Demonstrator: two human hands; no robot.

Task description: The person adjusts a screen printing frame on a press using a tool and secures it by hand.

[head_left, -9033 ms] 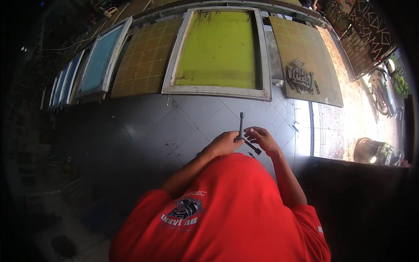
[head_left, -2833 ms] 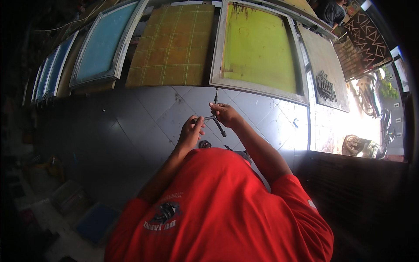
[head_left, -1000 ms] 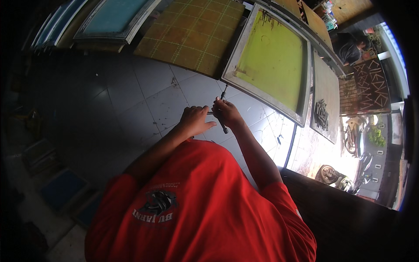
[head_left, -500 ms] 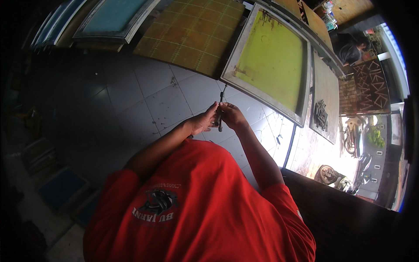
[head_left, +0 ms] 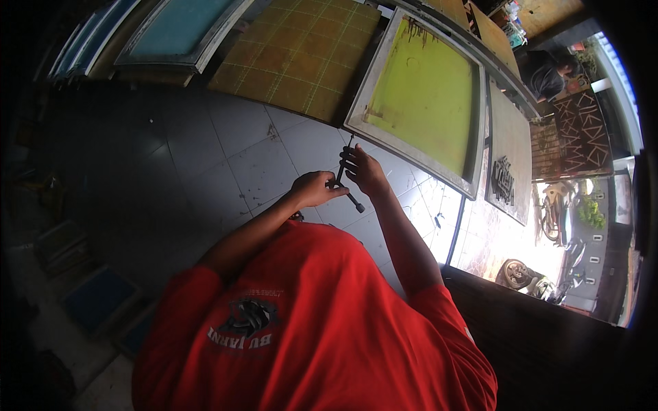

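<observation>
In front of my red shirt I hold a dark tool [head_left: 355,201] with a thin shaft and a crosswise part, much like a T-handle. My left hand [head_left: 314,189] grips its lower part, the crosspiece showing by the thumb. Wrapped round the shaft higher up are the fingers of my right hand [head_left: 366,172]. The tool's knobbed end sticks out below both hands, and its thin tip points up toward the near corner of a framed yellow-green screen [head_left: 425,89]. Whether the tip touches the frame I cannot tell.
A brown board with a green grid [head_left: 295,55] lies left of the screen. Blue framed screens [head_left: 181,31] stand farther left. On the right is a pale board [head_left: 507,130] with a dark cut-out. Another person [head_left: 545,75] is at the far right. Grey tiles [head_left: 260,161] lie below.
My right hand has slid up the shaft, and my left hand has turned over onto the lower part. The tool now tilts, its knobbed end swung to the right.
</observation>
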